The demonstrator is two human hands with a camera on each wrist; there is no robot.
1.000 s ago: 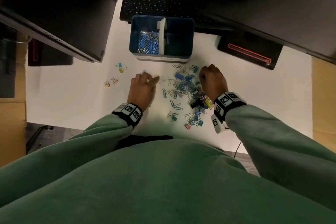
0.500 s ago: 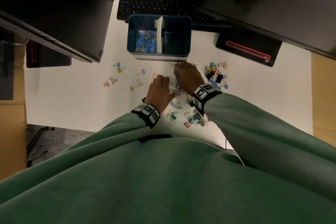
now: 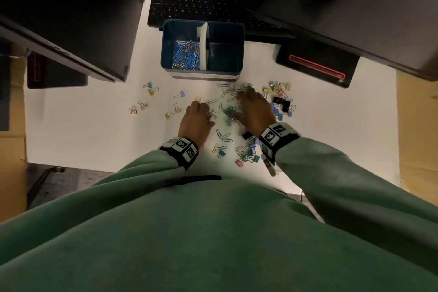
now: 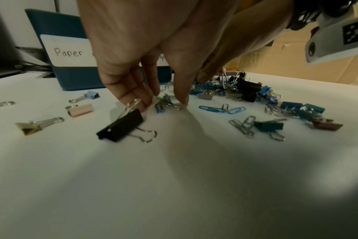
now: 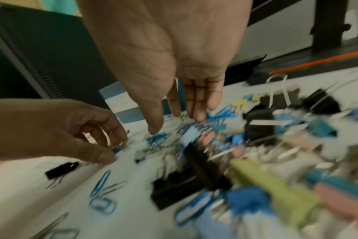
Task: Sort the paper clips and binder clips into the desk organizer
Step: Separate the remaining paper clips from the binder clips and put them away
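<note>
- Left hand point(image 3: 195, 121) is on the desk point(image 3: 94, 130), its fingers point(image 4: 133, 92) and thumb closing on a small bunch of paper clips point(image 4: 168, 103).
- Right hand point(image 3: 254, 111) hovers over the clip pile point(image 3: 232, 111), fingers straight and together, holding nothing.
- Organizer point(image 3: 239, 54) stands just behind, with paper clips in its left compartment.
- Binder clips point(image 3: 282, 102) lie scattered on both sides.

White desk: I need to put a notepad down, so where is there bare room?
The white desk is bare left of the scattered pastel binder clips, and right of the black binder clips. It is crowded before the blue desk organizer.
</note>
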